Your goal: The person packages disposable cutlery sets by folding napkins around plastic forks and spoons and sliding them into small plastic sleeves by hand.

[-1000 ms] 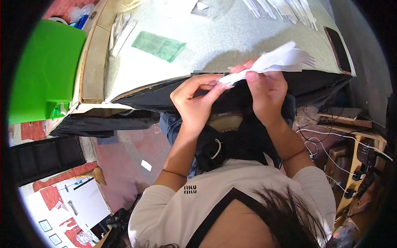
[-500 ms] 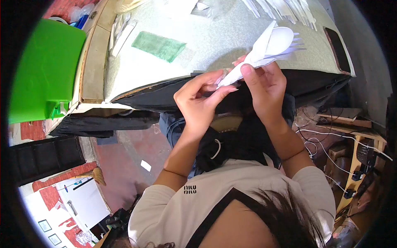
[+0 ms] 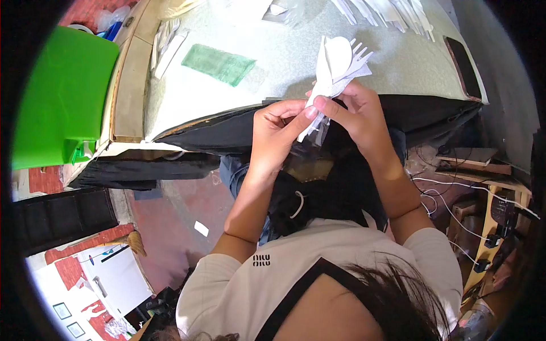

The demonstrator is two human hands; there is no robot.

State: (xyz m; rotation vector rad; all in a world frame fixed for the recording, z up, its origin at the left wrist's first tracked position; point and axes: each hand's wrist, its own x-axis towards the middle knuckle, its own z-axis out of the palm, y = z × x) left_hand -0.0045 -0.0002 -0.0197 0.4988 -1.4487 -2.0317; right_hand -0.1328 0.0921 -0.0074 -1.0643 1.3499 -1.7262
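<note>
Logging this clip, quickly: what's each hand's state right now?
Left hand: closed, holding the napkin around the spoon and fork.
Right hand: closed, holding the same napkin.

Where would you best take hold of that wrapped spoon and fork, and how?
Probably the slim near half of the napkin-wrapped bundle, pinched from left and right, as the left hand and right hand do. It narrows there, whereas the spoon's bowl and fork's tines spread wider at the far end.

Stems of fork (image 3: 354,59) and spoon (image 3: 339,57) mostly hidden — napkin (image 3: 324,85) around them, white bundles (image 3: 392,16) cut off above
</note>
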